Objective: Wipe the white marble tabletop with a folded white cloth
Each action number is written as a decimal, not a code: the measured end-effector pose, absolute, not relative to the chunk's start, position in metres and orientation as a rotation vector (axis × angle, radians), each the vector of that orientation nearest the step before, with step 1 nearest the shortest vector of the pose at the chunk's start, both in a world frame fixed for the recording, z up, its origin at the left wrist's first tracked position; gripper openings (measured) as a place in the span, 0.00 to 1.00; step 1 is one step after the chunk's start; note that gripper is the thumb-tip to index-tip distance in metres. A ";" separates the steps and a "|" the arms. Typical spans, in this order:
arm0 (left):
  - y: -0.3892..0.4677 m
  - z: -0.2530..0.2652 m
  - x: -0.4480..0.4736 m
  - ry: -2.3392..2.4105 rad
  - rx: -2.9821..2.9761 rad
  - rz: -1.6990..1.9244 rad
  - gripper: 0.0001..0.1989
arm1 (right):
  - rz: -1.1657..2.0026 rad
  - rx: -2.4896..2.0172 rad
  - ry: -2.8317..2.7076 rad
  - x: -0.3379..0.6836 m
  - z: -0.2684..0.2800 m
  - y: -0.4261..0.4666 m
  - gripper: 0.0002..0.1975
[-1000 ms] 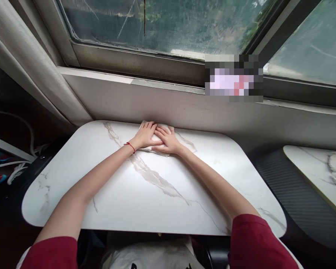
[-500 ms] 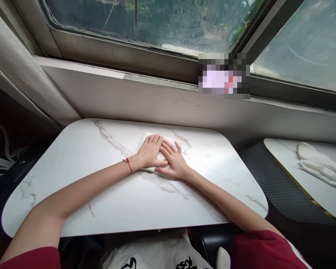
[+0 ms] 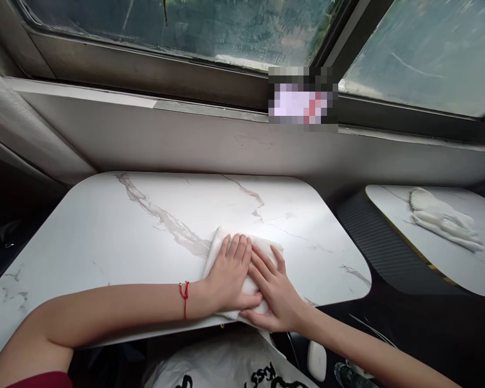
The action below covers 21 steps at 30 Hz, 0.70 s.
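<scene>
A folded white cloth [image 3: 215,249] lies on the white marble-patterned table [image 3: 117,242], close to its near edge. My left hand [image 3: 230,277] rests flat on the cloth, fingers stretched forward, with a red string bracelet on the wrist. Beside it my right hand [image 3: 275,291] presses on the cloth's right part, its fingers spread and its fingertips against the left hand. Both palms hide most of the cloth.
A second table [image 3: 392,215] stands at the right with a crumpled white cloth [image 3: 444,218] on it. Behind the tables run a wall ledge [image 3: 178,140] and windows [image 3: 234,32]. A pale curtain [image 3: 28,124] hangs at the left.
Both hands have slid the cloth from near the table's middle toward its near edge, slightly to the right. The camera view has shifted a little.
</scene>
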<state>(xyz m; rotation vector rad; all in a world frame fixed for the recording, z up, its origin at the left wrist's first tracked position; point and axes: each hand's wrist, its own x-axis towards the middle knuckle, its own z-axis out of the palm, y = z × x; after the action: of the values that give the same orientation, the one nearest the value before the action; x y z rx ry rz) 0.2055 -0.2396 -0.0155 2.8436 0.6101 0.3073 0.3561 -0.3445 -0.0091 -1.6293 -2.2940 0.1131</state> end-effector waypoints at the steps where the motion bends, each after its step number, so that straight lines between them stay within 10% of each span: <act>1: -0.243 -0.016 0.206 0.597 2.845 0.315 0.50 | 0.130 -1.634 -2.299 0.357 -0.009 -0.348 0.54; 21: -0.115 -0.002 0.285 0.693 2.931 0.480 0.39 | 0.110 -1.620 -2.280 0.442 -0.013 -0.212 0.39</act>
<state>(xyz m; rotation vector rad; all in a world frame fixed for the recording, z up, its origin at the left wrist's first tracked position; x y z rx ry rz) 0.2847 -0.1154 -0.0020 2.9313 0.6926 0.4804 0.4419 -0.2117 -0.0126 -1.6204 -2.2801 0.1096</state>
